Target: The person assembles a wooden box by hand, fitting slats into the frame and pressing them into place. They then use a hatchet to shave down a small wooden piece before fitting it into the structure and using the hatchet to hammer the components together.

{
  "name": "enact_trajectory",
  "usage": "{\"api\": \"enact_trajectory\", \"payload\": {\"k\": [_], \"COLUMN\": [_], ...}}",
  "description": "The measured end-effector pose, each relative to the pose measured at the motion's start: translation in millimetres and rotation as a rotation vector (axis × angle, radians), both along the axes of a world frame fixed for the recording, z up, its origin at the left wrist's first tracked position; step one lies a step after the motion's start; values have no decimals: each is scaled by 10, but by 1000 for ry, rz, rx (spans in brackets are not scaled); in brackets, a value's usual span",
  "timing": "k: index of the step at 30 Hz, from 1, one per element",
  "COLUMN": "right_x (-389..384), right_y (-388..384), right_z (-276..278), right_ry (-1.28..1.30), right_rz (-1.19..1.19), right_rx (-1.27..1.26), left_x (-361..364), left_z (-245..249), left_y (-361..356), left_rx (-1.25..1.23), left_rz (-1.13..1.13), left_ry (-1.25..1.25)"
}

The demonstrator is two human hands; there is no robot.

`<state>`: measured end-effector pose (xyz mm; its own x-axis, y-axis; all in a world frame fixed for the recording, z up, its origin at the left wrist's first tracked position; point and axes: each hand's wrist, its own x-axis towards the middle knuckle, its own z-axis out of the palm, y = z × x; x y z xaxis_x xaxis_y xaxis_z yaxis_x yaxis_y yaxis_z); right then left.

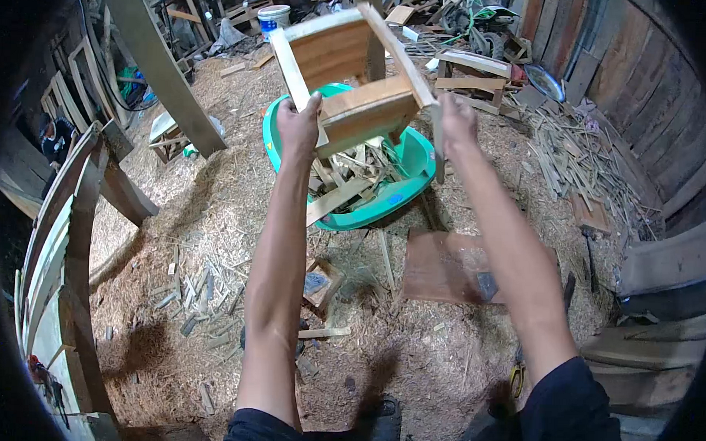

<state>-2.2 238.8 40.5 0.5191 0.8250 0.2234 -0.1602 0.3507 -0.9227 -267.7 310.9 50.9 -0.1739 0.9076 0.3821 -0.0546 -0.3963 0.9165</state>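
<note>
I hold a small wooden stool frame up in the air with both arms stretched forward. My left hand grips one of its legs on the left side. My right hand grips a leg on the right side. The frame is tilted, its pale legs and rails pointing up and away from me. Directly below it sits a turquoise plastic basin filled with wood offcuts.
Sawdust and shavings cover the floor. A flat brown board lies under my right arm, with a small wooden box to its left. Another stool frame stands behind. Curved timbers at left, plank wall at right, white bucket far back.
</note>
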Motion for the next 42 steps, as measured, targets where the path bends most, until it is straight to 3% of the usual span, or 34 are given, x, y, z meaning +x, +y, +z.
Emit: {"api": "enact_trajectory", "payload": {"k": [1,3,4,7,9,10,13,14,17,18,21,25,26,28,29,32,33,35,37,42], "right_x": [37,401,543,984,1466,1780,1701,2023,2049,1945,2011,1852,1929,1957,1947,1502,1380,1263,991,707], "right_y": [-212,-362,-468,-830,-885,-824,-1451,-1357,-1876,-2052,-2179,-2511,-2515,-2493,-2487,-2624,-2636,-2580,-2789,-2932], "right_z": [260,513,686,1045,902,683,812,613,928,1042,1197,1342,1335,1455,1540,1910,1921,1726,1661,964], "right_ry": [32,-82,-142,-279,-662,-875,-734,-711,-309,-199,-129,-182,-148,-222,-259,-681,-816,-1050,-1244,-1121], "right_rz": [41,46,47,-167,-394,-494,-539,-492,-74,-37,300,179,200,215,221,-10,-57,-127,-195,-33], "right_rx": [64,89,102,-24,-260,-213,-404,-394,-252,-288,-86,-47,-52,-45,-37,-275,-373,-419,-610,-786], "left_x": [22,7,-27,-45,-60,-60,187,249,452,507,624,888,939,951,953,957,978,1036,1209,1963], "left_z": [65,333,366,377,328,245,127,113,56,19,-156,-82,-49,-451,-467,-267,-128,-87,135,381], "left_y": [-11,-294,-337,-554,-525,-512,-740,-879,-1236,-1298,-1378,-1665,-1769,-1439,-1364,-1239,-1326,-1292,-1573,-2197], "left_rx": [46,90,152,122,83,52,-45,-124,-211,-240,-271,-324,-330,-144,-151,-435,-558,-532,-497,-664], "left_rz": [-62,-44,-181,-316,-387,-418,-538,-614,-697,-707,-781,-783,-644,-655,-663,-638,-533,-467,-512,-967], "left_ry": [-114,-7,-86,-271,-304,-319,-496,-507,-545,-531,-442,-543,-467,-118,-62,-50,-22,47,111,116]}}
